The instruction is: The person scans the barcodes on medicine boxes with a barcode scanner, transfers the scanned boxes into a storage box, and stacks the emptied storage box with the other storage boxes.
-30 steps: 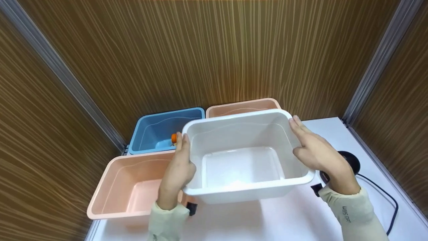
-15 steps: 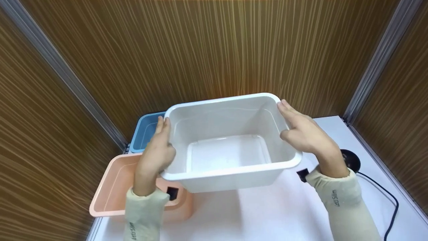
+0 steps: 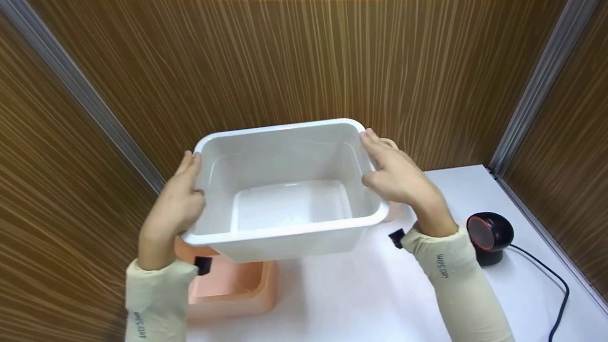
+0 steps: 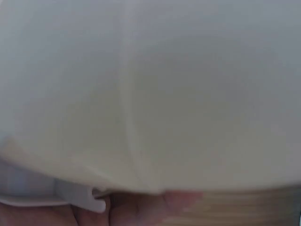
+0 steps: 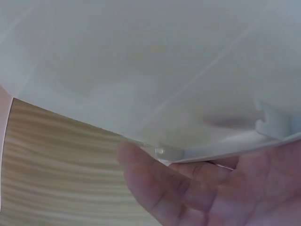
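Observation:
A white plastic bin is held up over the table, its mouth tilted toward the head camera and no contents in sight. My left hand grips its left end at the rim, and my right hand grips the right end the same way, thumb at the rim. In the right wrist view, fingers lie under the bin's rim; the bin's outer wall fills most of the left wrist view. A peach bin stands below on the left, partly covered by the white bin and my left arm.
A second peach bin shows only in small parts behind my right hand. On the right of the white table sits a round black device with a red ring and a black cable. Wood-patterned walls enclose the table.
Both hands have carried the white bin to the left and up in the head view. It now hides the blue bin, and more of the black device shows.

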`<state>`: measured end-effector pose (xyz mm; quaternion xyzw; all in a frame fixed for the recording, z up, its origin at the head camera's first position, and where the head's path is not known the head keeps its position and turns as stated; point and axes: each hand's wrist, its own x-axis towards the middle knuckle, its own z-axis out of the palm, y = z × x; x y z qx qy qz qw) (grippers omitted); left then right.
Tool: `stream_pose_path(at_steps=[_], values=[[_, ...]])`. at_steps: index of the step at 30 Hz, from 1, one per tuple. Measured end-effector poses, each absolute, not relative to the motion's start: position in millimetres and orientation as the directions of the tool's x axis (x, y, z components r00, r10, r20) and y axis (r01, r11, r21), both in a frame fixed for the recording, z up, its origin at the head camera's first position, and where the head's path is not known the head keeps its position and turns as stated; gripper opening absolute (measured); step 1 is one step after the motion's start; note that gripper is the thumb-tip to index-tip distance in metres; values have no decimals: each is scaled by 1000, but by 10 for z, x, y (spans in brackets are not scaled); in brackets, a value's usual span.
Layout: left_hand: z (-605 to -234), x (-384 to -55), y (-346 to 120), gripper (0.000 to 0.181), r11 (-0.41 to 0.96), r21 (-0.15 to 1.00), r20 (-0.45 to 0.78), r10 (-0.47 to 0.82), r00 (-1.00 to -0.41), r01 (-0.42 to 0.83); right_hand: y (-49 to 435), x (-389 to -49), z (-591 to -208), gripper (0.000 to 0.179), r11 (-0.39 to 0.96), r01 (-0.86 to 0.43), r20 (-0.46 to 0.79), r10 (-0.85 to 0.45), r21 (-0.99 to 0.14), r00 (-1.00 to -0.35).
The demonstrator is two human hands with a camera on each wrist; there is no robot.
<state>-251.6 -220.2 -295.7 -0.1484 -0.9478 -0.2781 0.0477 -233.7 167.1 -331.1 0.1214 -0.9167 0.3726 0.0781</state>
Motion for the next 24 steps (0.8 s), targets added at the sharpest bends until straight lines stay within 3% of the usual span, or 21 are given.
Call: stream_pose_path(at_steps=[14, 24], values=[[-2868, -2582, -2886, 73, 817, 466, 164, 298, -940, 341, 1039, -2464, -3286, 88, 691, -291, 215, -197, -661, -956], [-2939, -2674, -3314, 72, 796, 493, 150, 319, -936, 350, 633, -2533, -3355, 88, 715, -253, 163, -194, -652, -967]])
